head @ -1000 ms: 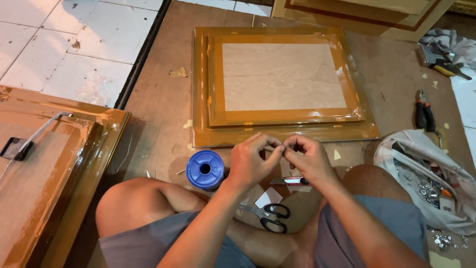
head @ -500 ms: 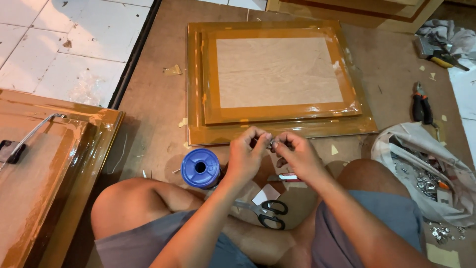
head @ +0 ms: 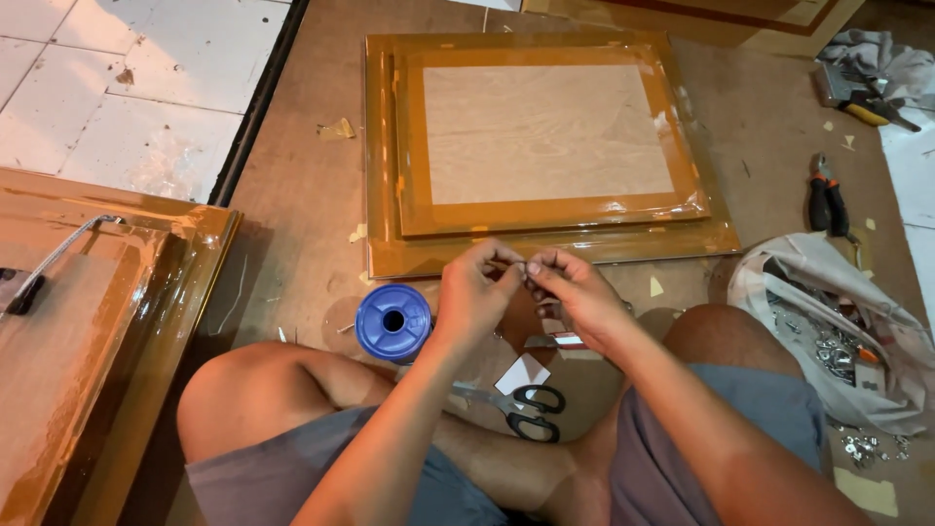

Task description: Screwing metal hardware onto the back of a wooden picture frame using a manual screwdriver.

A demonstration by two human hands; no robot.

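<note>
A tiny item, too small to identify, is pinched between the fingertips of the left hand [head: 477,292] and right hand [head: 575,292], just above the lap. It is judged light, thin and easily dropped. A blue spool [head: 392,322] lies just left, scissors [head: 521,404] beneath, a wrapped frame [head: 545,248] beyond.
</note>
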